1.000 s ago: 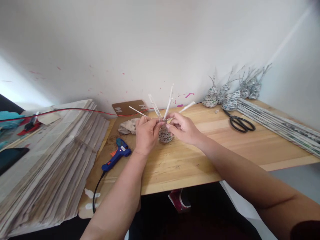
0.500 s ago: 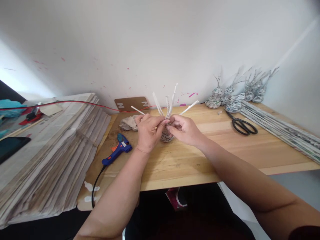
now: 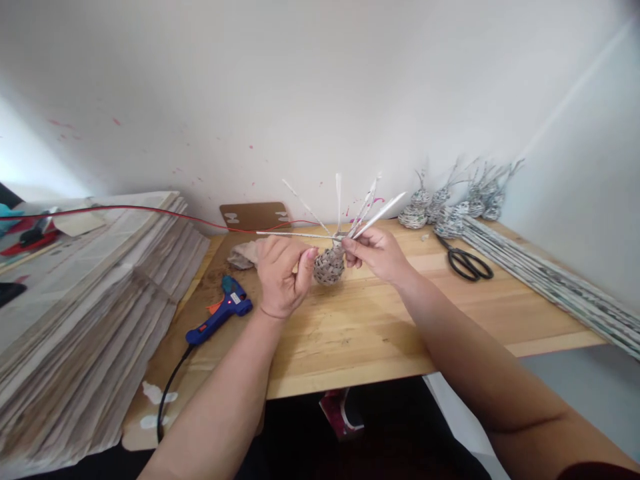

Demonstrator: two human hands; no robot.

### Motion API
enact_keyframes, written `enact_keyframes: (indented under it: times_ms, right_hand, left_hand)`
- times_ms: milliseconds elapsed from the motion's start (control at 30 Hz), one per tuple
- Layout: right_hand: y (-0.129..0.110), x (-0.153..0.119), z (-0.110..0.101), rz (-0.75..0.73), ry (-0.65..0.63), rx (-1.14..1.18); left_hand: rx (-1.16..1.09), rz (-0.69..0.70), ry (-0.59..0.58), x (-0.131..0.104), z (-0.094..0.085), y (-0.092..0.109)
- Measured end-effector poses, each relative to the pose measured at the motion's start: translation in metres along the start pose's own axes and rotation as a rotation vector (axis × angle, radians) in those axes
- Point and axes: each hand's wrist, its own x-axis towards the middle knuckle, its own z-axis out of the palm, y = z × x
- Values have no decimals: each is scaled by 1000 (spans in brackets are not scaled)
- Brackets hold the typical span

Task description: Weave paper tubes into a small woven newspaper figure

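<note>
A small, round-bodied woven paper piece (image 3: 329,268) rests tilted on the table between my hands, with several thin rolled paper strips (image 3: 339,200) fanning up from its narrow neck. My right hand (image 3: 376,253) pinches the neck and the base of the strips from the right. On the other side my left hand (image 3: 284,275) is apart from the body, its thumb raised away from the bent fingers. One paper strip (image 3: 295,234) stretches left just above those fingers; I see no grip on it, though the fingertips are partly hidden.
A blue glue gun (image 3: 220,310) lies on brown board at left, beside a crumpled cloth (image 3: 243,255). Stacked newspapers (image 3: 100,320) fill the left side. At right are black scissors (image 3: 469,263), long paper rolls (image 3: 545,280) and several similar woven pieces (image 3: 414,212) against the wall.
My left hand has drawn away leftward from the neck, its thumb now apart. The woven body shows more and leans, and the strips have spread, one now lying nearly level to the left.
</note>
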Motion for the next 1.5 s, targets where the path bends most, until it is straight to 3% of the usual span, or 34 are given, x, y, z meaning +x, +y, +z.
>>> enact_keyframes:
  times_ms: [100,233,333,467,833,1033,1267,1367,1500]
  right_hand:
    - [-2,2,-7,44,-33,24]
    - [0,1,-7,71,-114,60]
    - [2,0,-4,85,-153,76]
    - [5,1,-4,104,-134,67]
    - [7,3,-3,111,-96,72]
    - [9,4,-4,195,-160,155]
    - [14,4,-4,197,-205,212]
    - [17,4,-4,162,-234,192]
    - [16,4,-4,172,-262,167]
  left_hand:
    - [-110,-95,-204,-4,10,-6]
    - [-478,-426,-335,-12,26,-7]
    - [-751,-660,-361,-14,31,-4]
    - [-885,-795,-344,-14,33,-2]
    - [-975,-958,-272,-10,34,-3]
    - [-913,-882,-233,-8,29,-3]
    - [-833,-747,-304,-3,24,-2]
    - [-821,-788,-325,-4,26,-2]
    - [-871,-868,-258,-7,29,-2]
